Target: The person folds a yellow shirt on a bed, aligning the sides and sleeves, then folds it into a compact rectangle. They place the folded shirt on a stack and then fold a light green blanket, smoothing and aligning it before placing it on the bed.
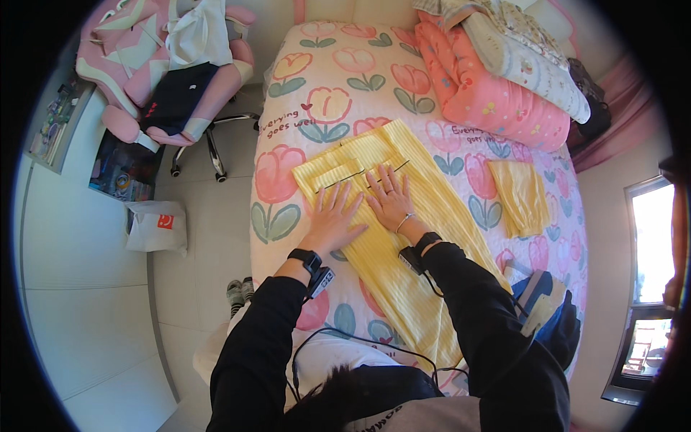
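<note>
Head view: yellow ribbed garment [403,245] lies flat and lengthwise on the bed [317,79], over a tulip-print sheet; thin dark lines cross its upper end. Left hand [335,216] and right hand [389,198] press palm-down on it, side by side, fingers spread, gripping nothing. A folded yellow piece [520,196] lies well apart to the right

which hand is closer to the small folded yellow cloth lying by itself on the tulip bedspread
Right. The right hand lies flat on the long yellow ribbed garment, on the side toward the small folded yellow cloth. The left hand rests flat beside it, farther away.
</note>
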`<state>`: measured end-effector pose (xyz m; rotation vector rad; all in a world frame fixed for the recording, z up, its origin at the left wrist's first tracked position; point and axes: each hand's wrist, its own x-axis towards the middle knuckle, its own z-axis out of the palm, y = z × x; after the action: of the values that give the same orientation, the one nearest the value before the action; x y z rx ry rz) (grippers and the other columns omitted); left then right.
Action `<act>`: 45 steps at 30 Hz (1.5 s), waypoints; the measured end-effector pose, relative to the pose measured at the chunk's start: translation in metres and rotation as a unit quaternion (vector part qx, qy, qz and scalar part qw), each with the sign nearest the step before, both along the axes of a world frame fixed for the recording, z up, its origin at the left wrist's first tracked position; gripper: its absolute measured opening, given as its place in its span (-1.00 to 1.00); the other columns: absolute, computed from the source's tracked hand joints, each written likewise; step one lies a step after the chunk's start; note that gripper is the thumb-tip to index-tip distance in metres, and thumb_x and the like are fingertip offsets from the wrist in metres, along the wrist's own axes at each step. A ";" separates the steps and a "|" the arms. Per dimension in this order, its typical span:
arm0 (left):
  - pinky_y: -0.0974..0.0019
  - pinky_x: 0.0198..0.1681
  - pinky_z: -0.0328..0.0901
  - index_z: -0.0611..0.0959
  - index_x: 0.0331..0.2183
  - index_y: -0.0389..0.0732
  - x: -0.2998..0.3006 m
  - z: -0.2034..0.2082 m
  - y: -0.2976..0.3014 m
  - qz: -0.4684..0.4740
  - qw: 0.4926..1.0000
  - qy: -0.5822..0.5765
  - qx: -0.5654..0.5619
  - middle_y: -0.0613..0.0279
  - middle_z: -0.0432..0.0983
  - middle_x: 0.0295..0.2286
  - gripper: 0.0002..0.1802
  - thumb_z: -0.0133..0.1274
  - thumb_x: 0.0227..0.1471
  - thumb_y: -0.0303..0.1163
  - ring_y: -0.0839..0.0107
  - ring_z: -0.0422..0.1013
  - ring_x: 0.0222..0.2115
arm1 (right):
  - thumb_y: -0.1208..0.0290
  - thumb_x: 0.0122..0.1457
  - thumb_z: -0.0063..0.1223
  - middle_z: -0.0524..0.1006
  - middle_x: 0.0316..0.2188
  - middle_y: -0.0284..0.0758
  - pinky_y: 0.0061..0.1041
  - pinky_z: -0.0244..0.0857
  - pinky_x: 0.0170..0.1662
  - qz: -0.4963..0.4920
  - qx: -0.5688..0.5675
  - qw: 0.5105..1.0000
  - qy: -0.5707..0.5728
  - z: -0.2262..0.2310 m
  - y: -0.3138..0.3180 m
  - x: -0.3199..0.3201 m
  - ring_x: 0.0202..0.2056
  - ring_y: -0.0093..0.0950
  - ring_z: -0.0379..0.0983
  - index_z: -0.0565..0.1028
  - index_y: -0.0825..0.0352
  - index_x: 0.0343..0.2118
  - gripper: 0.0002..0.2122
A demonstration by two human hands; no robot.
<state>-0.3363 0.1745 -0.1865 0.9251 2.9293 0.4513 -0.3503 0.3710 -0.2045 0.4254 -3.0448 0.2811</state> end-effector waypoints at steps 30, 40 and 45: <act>0.38 -0.25 0.32 0.45 -0.16 -0.33 -0.076 -0.011 -0.041 0.260 0.641 -0.352 0.630 0.14 0.49 -0.32 -0.56 0.04 -0.20 -0.60 0.36 0.43 -0.30 | 0.27 -0.18 0.23 0.56 -0.43 -0.29 -0.45 0.33 -0.25 -0.047 -0.045 0.982 -0.177 0.064 0.087 -0.216 -0.34 -0.42 0.49 0.53 0.30 -0.38 -0.71; 0.46 -0.09 0.26 0.36 -0.05 -0.29 -0.047 0.076 -0.013 0.122 0.733 -0.343 0.575 0.19 0.46 -0.22 -0.52 -0.06 -0.11 -0.63 0.43 0.40 -0.19 | 0.33 -0.08 0.07 0.51 -0.38 -0.24 -0.27 0.28 -0.25 0.118 0.114 0.985 -0.046 0.148 0.131 -0.160 -0.31 -0.21 0.42 0.46 0.20 -0.39 -0.84; 0.50 -0.10 0.26 0.36 0.00 -0.32 0.020 0.117 0.020 0.029 0.737 -0.372 0.563 0.19 0.46 -0.16 -0.50 -0.14 -0.07 -0.68 0.51 0.40 -0.17 | 0.30 -0.01 0.05 0.51 -0.33 -0.26 -0.24 0.28 -0.22 0.070 0.144 0.986 -0.054 0.178 0.164 -0.089 -0.24 -0.20 0.43 0.45 0.14 -0.35 -0.85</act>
<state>-0.3167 0.1948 -0.0693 0.4163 1.7272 2.1046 -0.4398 0.5351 -0.0269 0.6612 -3.1763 -0.1387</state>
